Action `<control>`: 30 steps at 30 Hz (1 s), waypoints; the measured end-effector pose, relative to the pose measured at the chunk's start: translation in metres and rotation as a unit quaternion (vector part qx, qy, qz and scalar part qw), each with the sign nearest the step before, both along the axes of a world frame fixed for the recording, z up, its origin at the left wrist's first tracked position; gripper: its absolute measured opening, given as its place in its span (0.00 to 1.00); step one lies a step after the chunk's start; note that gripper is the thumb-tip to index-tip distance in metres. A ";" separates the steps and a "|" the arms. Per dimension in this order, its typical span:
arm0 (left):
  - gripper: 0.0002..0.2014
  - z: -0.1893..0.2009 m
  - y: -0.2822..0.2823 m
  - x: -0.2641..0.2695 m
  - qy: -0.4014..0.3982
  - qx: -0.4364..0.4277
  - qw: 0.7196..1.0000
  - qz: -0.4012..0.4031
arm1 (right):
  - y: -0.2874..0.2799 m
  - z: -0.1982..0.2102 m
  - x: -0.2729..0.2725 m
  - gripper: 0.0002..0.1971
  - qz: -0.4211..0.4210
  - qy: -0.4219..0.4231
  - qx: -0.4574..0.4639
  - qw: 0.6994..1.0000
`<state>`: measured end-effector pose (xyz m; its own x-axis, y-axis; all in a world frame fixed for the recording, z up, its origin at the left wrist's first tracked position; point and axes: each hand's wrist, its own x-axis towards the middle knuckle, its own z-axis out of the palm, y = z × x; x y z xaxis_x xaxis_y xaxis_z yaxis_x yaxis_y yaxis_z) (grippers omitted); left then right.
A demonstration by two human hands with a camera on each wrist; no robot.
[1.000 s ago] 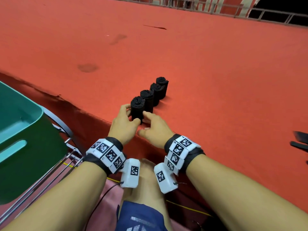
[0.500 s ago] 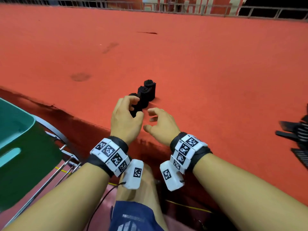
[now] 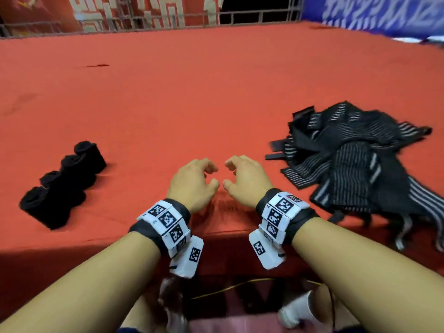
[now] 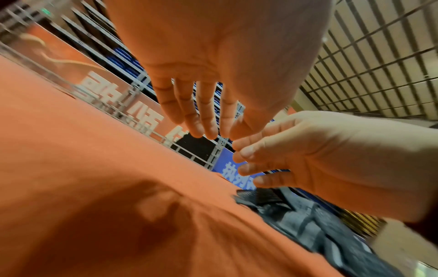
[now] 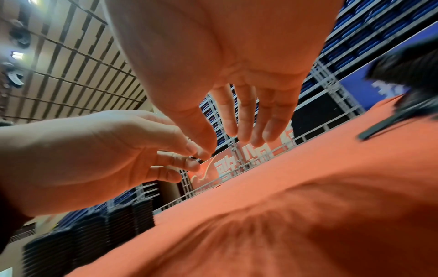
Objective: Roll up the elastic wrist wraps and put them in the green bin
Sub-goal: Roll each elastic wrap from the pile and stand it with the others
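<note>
Both hands empty above the red mat, between rolled and unrolled wrist wraps.

Nearest the viewer, the left hand [image 3: 193, 182] and right hand [image 3: 245, 180] hover side by side over the front edge of the red mat [image 3: 216, 92], fingers loosely curled and relaxed, thumbs nearly meeting, holding nothing. To the left, well apart from the hands, four rolled wraps [image 3: 63, 182] stand on end, touching in a diagonal row. To the right, a loose pile of unrolled striped wraps [image 3: 360, 159] lies on the mat, some ends hanging over its front edge. Farthest back, a metal railing [image 3: 216, 19] borders the mat. The green bin is out of view.
</note>
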<state>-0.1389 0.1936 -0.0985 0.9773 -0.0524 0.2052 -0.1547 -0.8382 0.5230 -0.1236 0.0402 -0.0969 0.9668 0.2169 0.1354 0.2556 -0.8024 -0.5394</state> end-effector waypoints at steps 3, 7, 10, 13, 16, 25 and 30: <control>0.10 -0.004 -0.059 0.010 0.024 -0.018 0.997 -0.065 | -0.058 -0.003 -0.011 0.20 -0.075 -0.020 -0.012 0.997; 0.06 -0.008 -0.131 0.011 0.056 -0.044 0.986 -0.151 | -0.123 -0.008 -0.031 0.16 -0.181 -0.035 -0.001 0.983; 0.05 -0.011 -0.173 0.011 0.079 -0.052 0.976 -0.197 | -0.165 -0.008 -0.042 0.16 -0.246 -0.033 0.000 0.969; 0.11 -0.014 -0.201 0.012 0.086 -0.046 0.967 -0.236 | -0.196 -0.009 -0.053 0.20 -0.268 -0.003 -0.027 0.963; 0.15 -0.018 -0.226 0.009 0.090 -0.005 0.960 -0.266 | -0.220 -0.015 -0.063 0.22 -0.265 0.022 -0.033 0.963; 0.07 -0.012 -0.231 0.008 0.012 -0.113 0.969 -0.221 | -0.226 -0.021 -0.073 0.17 -0.222 -0.069 0.054 0.971; 0.06 0.005 -0.209 0.003 0.009 -0.225 0.945 -0.237 | -0.209 -0.009 -0.067 0.07 -0.219 -0.136 0.083 0.963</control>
<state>-0.1354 -0.0159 -0.0939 0.8697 -0.3958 0.2948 -0.4444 -0.3686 0.8165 -0.1902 -0.1690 -0.1060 0.8841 -0.2500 0.3948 0.0623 -0.7742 -0.6298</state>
